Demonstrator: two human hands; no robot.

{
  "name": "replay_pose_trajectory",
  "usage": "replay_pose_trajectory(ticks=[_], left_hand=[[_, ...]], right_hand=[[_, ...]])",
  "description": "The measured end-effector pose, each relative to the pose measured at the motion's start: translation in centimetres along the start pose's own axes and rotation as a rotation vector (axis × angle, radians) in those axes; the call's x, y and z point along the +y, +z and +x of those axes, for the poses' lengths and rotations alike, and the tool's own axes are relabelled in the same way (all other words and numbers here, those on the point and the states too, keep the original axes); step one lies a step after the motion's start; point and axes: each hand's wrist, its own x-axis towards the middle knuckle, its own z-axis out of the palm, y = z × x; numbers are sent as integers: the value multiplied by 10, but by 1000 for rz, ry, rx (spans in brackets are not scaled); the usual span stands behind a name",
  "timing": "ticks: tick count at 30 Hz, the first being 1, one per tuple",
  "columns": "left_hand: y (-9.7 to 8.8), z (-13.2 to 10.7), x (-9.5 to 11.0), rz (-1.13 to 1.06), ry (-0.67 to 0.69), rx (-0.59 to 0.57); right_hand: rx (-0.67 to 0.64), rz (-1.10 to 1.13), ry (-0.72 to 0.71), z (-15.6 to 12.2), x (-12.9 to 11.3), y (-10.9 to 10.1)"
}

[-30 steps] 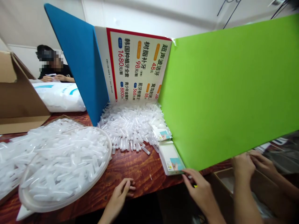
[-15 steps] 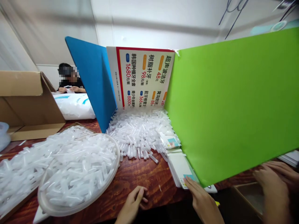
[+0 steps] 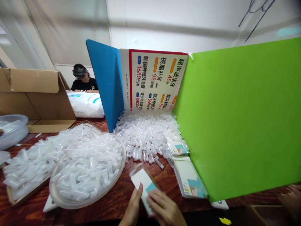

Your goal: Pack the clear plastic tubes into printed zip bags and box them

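Note:
A see-through packet with a white and teal printed card (image 3: 143, 179) is between my two hands, tilted above the table's front edge. My left hand (image 3: 133, 202) grips its left side, thumb along the edge. My right hand (image 3: 166, 208) is closed over its lower right part, fingers across the teal print; its thumb is hidden. To the right lies a stack of similar card packets (image 3: 188, 171), with another small pile of packets (image 3: 177, 147) just behind. Beyond my hands is a heap of small white translucent plastic tubes (image 3: 145, 135).
A round tub (image 3: 123, 168) and a cardboard tray (image 3: 25, 196), both full of tubes, stand left. Blue (image 3: 105, 81), printed (image 3: 152, 81) and green (image 3: 235, 116) panels wall the heap. A person (image 3: 83, 80) sits behind a white bag (image 3: 88, 105). Another person's blurred hand (image 3: 291, 199) is far right.
My right hand has moved left from the stack with a card packet, and my left hand has closed on it too. The view has shifted left.

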Motion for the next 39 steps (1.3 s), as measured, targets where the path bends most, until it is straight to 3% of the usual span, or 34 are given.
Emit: replay_pose_trajectory(ticks=[1, 3, 6, 9, 11, 14, 19, 21, 25, 31, 36, 39], left_hand=[[-4, 0, 5, 41, 29, 82], [-16, -2, 17, 182, 70, 197], [-37, -15, 34, 341, 68, 185], [-51, -31, 43, 372, 29, 150], [-56, -38, 43, 367, 1, 142], [-58, -45, 41, 344, -58, 85], [-56, -46, 33, 303, -136, -168], [-56, -44, 30, 324, -195, -211], [-60, -40, 31, 354, -236, -262], [-60, -48, 47, 388, -237, -257], [-50, -56, 59, 381, -90, -288], [-49, -53, 57, 455, -69, -209]], right_hand=[[-52, 45, -17, 12, -3, 13], [11, 33, 78, 35, 6, 29], [200, -52, 354, 65, 48, 34], [212, -48, 489, 89, 88, 34], [211, -7, 521, 95, 97, 35], [240, 104, 572, 90, 79, 37], [160, 955, 724, 67, 23, 42], [113, 1121, 758, 59, 14, 46], [132, 1176, 821, 47, 19, 50], [36, 1174, 814, 50, 24, 48], [-52, 1149, 846, 65, 12, 49], [-157, 1106, 814, 69, 7, 50]])
